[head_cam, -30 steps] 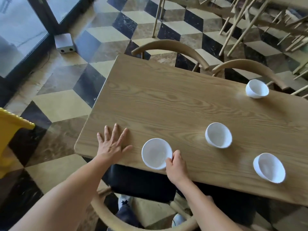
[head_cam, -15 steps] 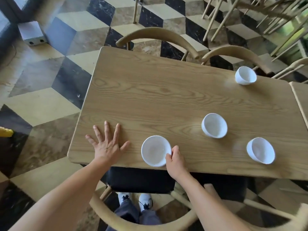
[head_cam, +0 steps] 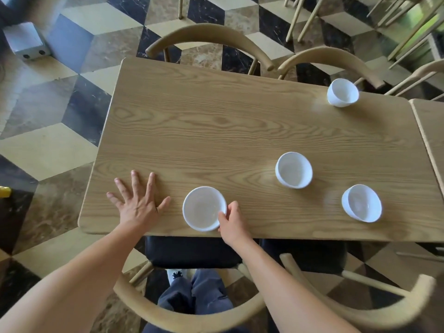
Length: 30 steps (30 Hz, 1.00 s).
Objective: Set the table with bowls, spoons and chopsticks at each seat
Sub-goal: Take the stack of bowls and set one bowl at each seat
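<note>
R hand [head_cam: 231,221] pinches bowl [head_cam: 204,209] rim, underside hidden; L hand [head_cam: 138,205] splayed on table [head_cam: 216,131].

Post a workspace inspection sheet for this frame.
Surface: wooden table, light grain.
Job's things: four white bowls: near bowl, middle bowl, right bowl, far bowl; no spoons or chopsticks seen.
Clutter: nothing seen.
Grips: left hand flat on the table; right hand pinches the near bowl's rim.
Cables: nothing seen.
Surroundings: wooden chairs, second table at right, grey box on tiled floor.
</note>
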Tool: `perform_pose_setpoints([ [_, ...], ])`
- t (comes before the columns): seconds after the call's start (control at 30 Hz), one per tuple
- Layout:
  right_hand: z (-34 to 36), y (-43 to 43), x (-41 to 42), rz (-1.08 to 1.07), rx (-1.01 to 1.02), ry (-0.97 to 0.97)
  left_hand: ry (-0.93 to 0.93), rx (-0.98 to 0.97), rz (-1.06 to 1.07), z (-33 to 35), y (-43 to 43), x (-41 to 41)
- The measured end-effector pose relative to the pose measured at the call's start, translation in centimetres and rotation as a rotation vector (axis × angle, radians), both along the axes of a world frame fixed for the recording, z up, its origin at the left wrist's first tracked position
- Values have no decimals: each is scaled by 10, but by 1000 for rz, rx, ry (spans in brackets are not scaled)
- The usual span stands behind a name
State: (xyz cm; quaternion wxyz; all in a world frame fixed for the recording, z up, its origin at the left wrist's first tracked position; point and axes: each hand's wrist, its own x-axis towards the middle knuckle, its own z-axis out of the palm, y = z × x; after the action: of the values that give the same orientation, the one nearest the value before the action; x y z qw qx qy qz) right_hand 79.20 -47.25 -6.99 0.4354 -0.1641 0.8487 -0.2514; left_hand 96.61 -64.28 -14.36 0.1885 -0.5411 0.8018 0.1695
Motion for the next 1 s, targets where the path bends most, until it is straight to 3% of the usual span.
perform_pose_setpoints([
  [0.6, -11, -25, -13, 65, -33, 7, 22, 39, -16, 2, -4, -43],
  [0.8, -19, -22, -23, 1, 7, -80, 5, 23, -60, 3, -7, -42],
  [0.9, -13, -14, -46, -78, 17, 15, 30, 4, -48, 6, -20, -45],
  [1.0, -4, 0, -84, -374, 4, 84, 44, -14, 19, 6, -39, -51],
])
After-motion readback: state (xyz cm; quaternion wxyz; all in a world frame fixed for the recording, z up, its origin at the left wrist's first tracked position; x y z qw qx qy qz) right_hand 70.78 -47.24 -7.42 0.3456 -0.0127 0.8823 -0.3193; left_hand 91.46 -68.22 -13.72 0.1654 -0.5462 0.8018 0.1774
